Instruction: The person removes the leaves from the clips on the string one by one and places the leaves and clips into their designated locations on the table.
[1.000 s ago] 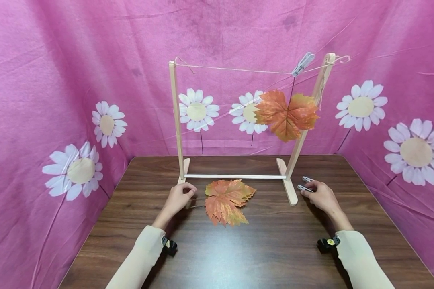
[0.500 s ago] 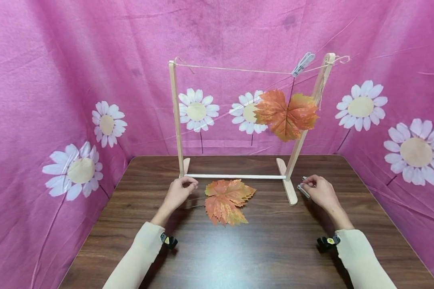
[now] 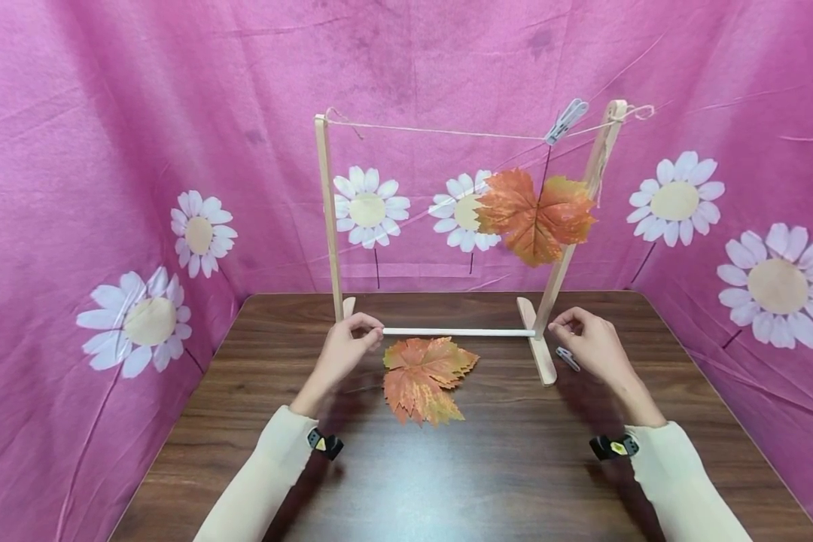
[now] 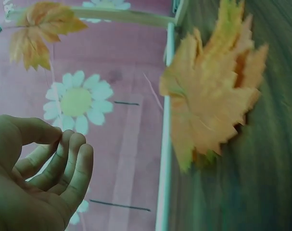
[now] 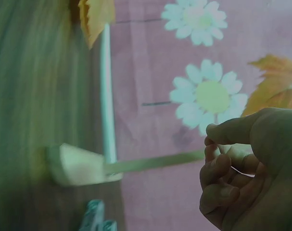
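Observation:
In the head view my left hand (image 3: 348, 342) is raised near the foot of the wooden frame's left post, fingers loosely curled. Its thumb and index tips meet in the left wrist view, with nothing visible between them. Orange maple-like leaves (image 3: 425, 379) lie overlapped on the table, just right of that hand. My right hand (image 3: 592, 346) hovers beside the right post (image 3: 561, 282), fingers bent, and nothing shows in it. Below it lies a grey clothespin (image 3: 567, 359); the right wrist view shows clothespins (image 5: 92, 216) side by side. Another leaf (image 3: 537, 216) hangs by its stem from a clothespin (image 3: 566, 122).
A thin string (image 3: 440, 132) runs between the tops of the two posts. A white rod (image 3: 457, 332) joins the posts low down, behind the leaves on the table. Pink cloth (image 3: 406, 60) with printed daisies surrounds the brown wooden table (image 3: 406, 482).
My right hand has lifted off the clothespins and moved up and slightly left. My left hand has moved up and right, towards the rod. The leaves stay where they were.

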A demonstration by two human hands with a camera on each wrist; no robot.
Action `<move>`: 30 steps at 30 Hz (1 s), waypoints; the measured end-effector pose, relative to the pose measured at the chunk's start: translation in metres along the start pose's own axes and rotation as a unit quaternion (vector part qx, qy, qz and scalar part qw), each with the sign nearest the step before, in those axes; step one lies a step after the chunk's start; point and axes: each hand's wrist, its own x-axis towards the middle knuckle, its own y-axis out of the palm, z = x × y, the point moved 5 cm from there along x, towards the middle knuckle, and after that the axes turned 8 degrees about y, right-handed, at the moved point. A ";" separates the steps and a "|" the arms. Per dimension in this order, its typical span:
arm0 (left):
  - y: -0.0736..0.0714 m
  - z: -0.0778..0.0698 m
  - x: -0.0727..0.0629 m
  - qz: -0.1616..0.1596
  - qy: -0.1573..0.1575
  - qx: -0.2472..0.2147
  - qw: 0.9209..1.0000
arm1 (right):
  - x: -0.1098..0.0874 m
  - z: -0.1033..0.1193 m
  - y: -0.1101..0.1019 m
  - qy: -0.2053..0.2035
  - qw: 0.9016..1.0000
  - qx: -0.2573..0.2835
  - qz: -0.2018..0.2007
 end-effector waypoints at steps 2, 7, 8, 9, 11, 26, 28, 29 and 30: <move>0.002 -0.006 0.003 0.002 0.005 -0.001 1.000 | 0.000 0.011 -0.004 -0.008 1.000 0.003 -0.002; 0.006 -0.024 0.010 0.006 0.018 -0.003 1.000 | 0.003 0.038 -0.015 -0.028 1.000 0.004 -0.006; 0.007 -0.028 0.012 0.005 0.021 -0.003 1.000 | 0.003 0.043 -0.018 -0.032 0.999 0.004 -0.007; 0.008 -0.033 0.013 0.005 0.025 -0.006 1.000 | 0.004 0.048 -0.021 -0.034 0.999 0.005 -0.006; 0.008 -0.042 0.016 0.002 0.039 -0.008 0.999 | 0.006 0.059 -0.027 -0.042 0.999 0.004 -0.008; 0.031 -0.098 0.043 0.023 0.090 -0.082 0.992 | 0.025 0.118 -0.068 -0.084 0.995 0.019 -0.045; 0.035 -0.106 0.047 0.024 0.102 -0.084 0.991 | 0.027 0.124 -0.072 -0.086 0.995 0.025 -0.047; 0.038 -0.110 0.049 0.024 0.107 -0.084 0.990 | 0.028 0.126 -0.074 -0.086 0.995 0.028 -0.048; 0.040 -0.114 0.051 0.025 0.111 -0.085 0.990 | 0.029 0.129 -0.076 -0.087 0.995 0.031 -0.048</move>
